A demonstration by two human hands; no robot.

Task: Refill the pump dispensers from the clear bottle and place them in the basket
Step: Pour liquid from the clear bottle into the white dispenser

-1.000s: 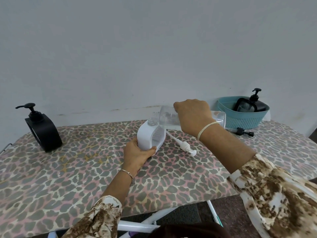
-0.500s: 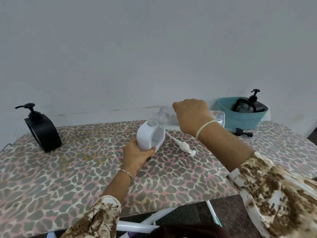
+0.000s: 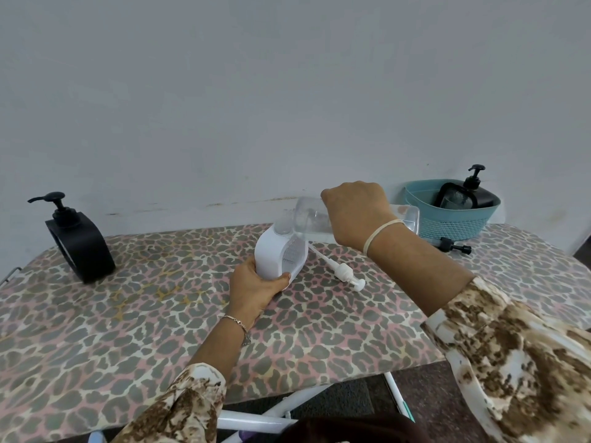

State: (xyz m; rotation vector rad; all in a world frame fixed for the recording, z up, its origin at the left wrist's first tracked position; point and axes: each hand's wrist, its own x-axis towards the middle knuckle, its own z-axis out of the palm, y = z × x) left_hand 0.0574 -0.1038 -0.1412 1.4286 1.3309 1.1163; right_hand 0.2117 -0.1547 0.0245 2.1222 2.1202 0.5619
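Note:
My left hand [image 3: 256, 289] grips the base of a white dispenser [image 3: 271, 251] that stands open-topped at the table's middle. My right hand [image 3: 356, 212] holds the clear bottle [image 3: 308, 219] tipped nearly flat, its mouth over the dispenser's opening. The white pump head [image 3: 343, 271] lies on the table just right of the dispenser. A black pump dispenser [image 3: 78, 241] stands at the far left. The teal basket [image 3: 447, 225] at the back right holds another black dispenser [image 3: 470, 196].
A black cap or pump part [image 3: 452, 244] lies on the leopard-print table cover [image 3: 128, 314] in front of the basket. A grey wall runs close behind the table. White frame tubes [image 3: 287, 404] show below the table's near edge.
Almost nothing has moved. My right hand and the clear bottle have crept very slightly left and up; the left hand holds the white dispenser as before.

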